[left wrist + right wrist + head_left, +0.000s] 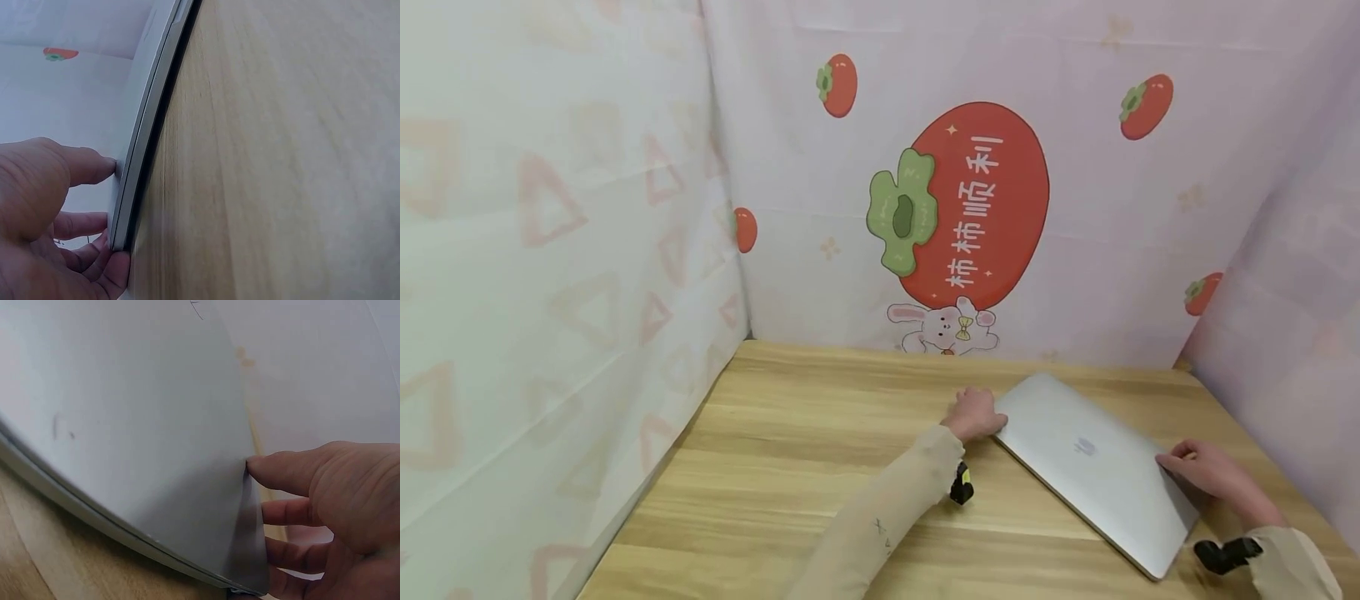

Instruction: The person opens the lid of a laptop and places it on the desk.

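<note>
Closed silver laptop (1097, 483), right-hand part of the desk (805, 433); long axis slants from far left to near right. Whether its underside is lifted, can't tell. Left hand (975, 414) grips the far-left end, thumb on lid. Right hand (1213, 471) pinches the right long edge, toward the near end. Neither hand nearer: both touch, laptop between them.

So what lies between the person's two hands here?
The closed silver laptop lies between the left hand and the right hand, each touching its edge; the head view shows this.
</note>
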A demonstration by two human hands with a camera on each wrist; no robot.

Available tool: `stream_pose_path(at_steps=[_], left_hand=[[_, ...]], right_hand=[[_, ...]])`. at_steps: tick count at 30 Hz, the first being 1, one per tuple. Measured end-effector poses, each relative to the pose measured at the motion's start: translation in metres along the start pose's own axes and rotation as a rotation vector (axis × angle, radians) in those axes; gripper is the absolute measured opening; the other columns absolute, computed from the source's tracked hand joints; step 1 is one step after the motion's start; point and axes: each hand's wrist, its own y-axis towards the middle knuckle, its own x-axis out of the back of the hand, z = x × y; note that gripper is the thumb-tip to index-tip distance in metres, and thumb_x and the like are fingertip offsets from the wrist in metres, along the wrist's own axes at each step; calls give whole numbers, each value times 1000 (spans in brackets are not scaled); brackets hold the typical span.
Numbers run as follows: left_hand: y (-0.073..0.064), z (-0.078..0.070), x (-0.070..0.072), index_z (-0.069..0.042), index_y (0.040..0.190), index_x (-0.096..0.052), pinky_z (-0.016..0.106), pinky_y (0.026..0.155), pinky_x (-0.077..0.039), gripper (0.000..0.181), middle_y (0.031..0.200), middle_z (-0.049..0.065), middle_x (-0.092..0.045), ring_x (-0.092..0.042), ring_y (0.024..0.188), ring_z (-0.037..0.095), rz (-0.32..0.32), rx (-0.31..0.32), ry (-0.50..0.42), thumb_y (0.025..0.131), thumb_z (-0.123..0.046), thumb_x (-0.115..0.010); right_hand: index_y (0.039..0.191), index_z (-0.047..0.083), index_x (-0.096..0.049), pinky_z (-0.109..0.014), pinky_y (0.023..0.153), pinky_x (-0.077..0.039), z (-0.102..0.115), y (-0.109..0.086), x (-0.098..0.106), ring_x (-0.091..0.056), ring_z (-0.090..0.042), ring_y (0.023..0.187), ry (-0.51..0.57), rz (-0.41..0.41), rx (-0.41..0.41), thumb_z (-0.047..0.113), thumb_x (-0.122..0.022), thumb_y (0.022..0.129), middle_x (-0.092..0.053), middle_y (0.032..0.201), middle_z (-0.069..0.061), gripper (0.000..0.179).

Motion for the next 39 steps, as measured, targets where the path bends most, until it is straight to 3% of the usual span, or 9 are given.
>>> stream_pose_path(at_steps=[5, 12, 22, 39], left_hand=[[1, 4, 3, -13, 76, -54, 28, 70, -34, 27, 94, 4, -52, -40, 87, 19, -9, -14, 7, 85, -38, -60], [0, 13, 6, -13, 81, -55, 30, 69, -39, 29, 99, 6, -54, -45, 88, 20, -12, -23, 39, 84, -42, -60], [0, 24, 14, -11, 76, -54, 29, 69, -38, 29, 83, 3, -53, -45, 81, 19, -10, -46, 34, 83, -39, -60], [-6, 40, 17, -11, 73, -53, 31, 67, -40, 32, 81, 3, -52, -46, 78, 19, 1, -49, 16, 84, -40, -60]], right_hand=[[101, -9, -52, -33, 54, -45, 7, -1, -1, -53, -25, 76, 7, -2, 12, 51, -53, 88, -55, 93, -25, 61], [100, -7, -55, -30, 57, -42, 14, 1, -4, -54, -25, 77, -29, -39, 61, 48, -53, 90, -57, 93, -24, 56], [98, -5, -57, -30, 57, -42, 28, 2, -7, -53, -23, 75, -22, -67, 85, 44, -54, 90, -59, 91, -21, 50], [98, -3, -57, -30, 58, -42, 39, 6, -15, -54, -21, 73, -34, -69, 126, 43, -54, 91, -61, 87, -16, 47]])
